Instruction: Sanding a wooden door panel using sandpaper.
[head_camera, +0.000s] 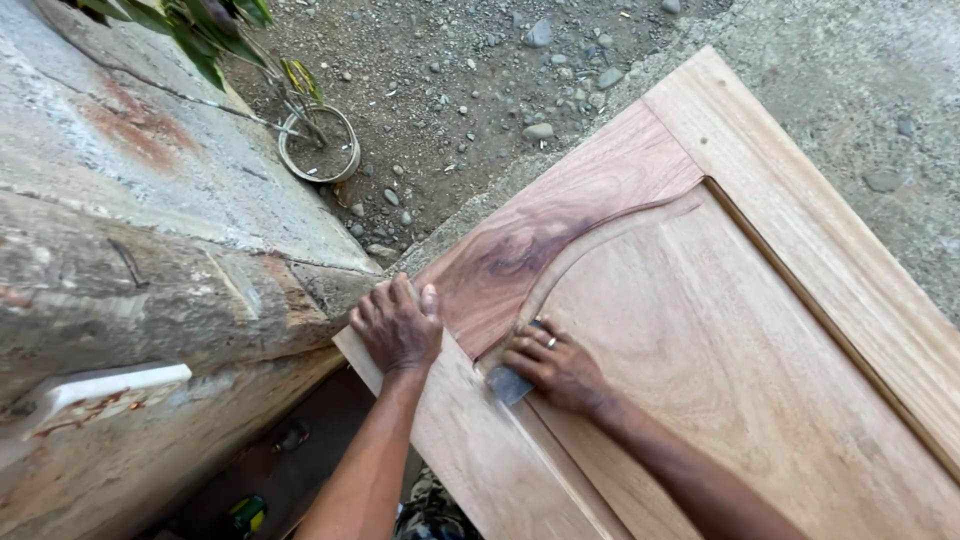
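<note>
A large wooden door (700, 330) with a raised arched panel lies flat and fills the right half of the view. My left hand (397, 325) rests fist-like on the door's frame near its left edge. My right hand (555, 368), with a ring on one finger, presses a small grey piece of abrasive paper (507, 385) against the curved groove where the panel meets the frame. The paper is mostly hidden under my fingers.
A rough concrete wall (130, 230) stands to the left. Gravel ground (470, 90) lies beyond the door, with a round wire-rimmed ring (318, 143) and green leaves (200, 30) near the wall. A white block (110, 385) sits on the wall's ledge.
</note>
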